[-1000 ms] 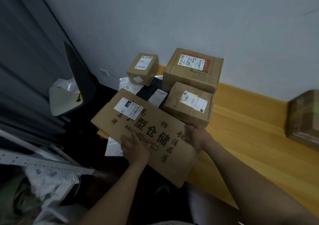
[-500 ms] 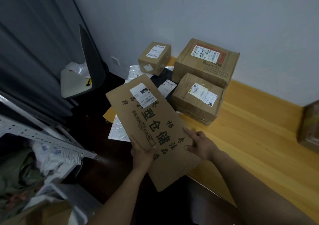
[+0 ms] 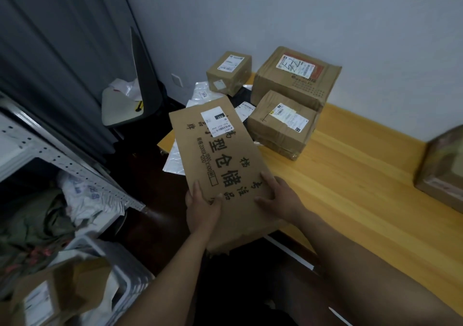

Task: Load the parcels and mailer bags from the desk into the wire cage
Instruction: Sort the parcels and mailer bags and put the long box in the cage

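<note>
I'm showing my bare L hand (image 3: 203,211) & bare R hand (image 3: 281,198). L forearm (image 3: 160,278) & R forearm (image 3: 363,263) are running uncovered too, right to the bottom of view, R looming bigger, nearer the cam.

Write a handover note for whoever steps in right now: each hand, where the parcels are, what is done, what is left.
Left hand grips the flat cardboard parcel by its left edge; right hand lies on top, fingers straight.
The parcel juts off the desk edge; the wire cage seems to hold a carton already.
Left: this parcel; small box, big box and taped box by the wall; mailer bags beside them; another box far right.
</note>
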